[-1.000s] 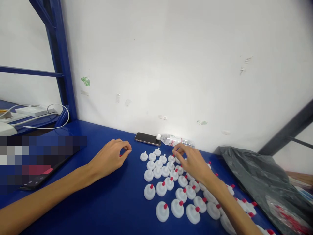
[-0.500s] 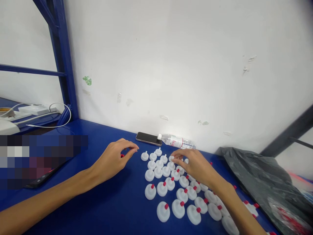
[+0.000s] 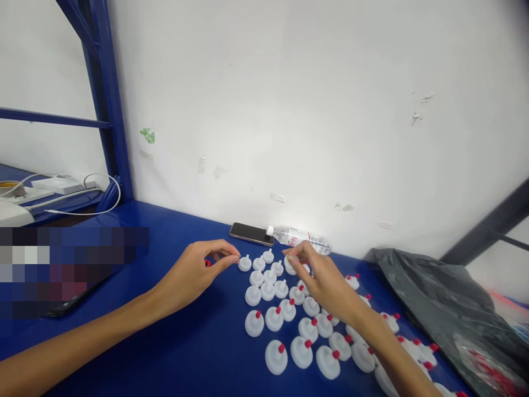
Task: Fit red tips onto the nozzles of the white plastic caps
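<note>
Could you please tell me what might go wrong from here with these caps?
The small red tip pinched in the left hand could slip and roll away across the blue table. The right hand, pinching a white cap, has its forearm low over the tight rows of caps and might knock some askew.

Caps [image 3: 274,318] on table [image 3: 185,353], phone [image 3: 251,234] and bottle [image 3: 300,239] behind them — against wall [image 3: 289,110], bag [image 3: 433,298] at right.
</note>
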The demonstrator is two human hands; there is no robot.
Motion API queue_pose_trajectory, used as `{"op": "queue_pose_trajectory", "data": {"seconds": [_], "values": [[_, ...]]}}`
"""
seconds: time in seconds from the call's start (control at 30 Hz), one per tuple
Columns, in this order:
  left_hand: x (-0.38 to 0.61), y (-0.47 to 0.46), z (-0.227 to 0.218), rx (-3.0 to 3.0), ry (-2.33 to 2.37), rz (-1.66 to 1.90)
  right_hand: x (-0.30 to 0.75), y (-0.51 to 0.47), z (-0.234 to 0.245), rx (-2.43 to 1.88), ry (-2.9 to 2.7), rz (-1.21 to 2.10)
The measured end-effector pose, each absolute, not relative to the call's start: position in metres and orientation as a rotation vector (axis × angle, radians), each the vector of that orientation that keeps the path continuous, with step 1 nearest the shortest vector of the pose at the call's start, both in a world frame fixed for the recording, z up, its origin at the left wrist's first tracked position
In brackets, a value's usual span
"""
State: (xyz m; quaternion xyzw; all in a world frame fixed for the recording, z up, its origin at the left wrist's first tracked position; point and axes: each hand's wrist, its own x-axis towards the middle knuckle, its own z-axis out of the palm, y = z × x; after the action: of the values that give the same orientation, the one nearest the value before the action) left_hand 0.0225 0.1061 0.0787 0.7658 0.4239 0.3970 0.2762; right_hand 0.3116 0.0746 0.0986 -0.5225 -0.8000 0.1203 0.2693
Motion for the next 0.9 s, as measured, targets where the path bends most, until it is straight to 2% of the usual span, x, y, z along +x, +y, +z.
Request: {"op": "queue_pose_trajectory", "data": {"seconds": [0.2,0.37,0.7,0.9], "values": [[0.029,0.096,0.079,1.936,0.980,1.037,0.277,0.055,0.090,-1.287,-2.208,0.285],[0.036,0.083,0.078,1.905,0.890,0.963,0.263,0.046,0.081,-1.186,-2.290,0.117],[0.037,0.078,0.079,1.907,0.878,0.932,0.258,0.045,0.072,-1.063,-2.199,0.038],[0.032,0.078,0.067,2.331,0.849,0.900,0.255,0.043,0.068,-0.951,-2.200,-0.114]]}}
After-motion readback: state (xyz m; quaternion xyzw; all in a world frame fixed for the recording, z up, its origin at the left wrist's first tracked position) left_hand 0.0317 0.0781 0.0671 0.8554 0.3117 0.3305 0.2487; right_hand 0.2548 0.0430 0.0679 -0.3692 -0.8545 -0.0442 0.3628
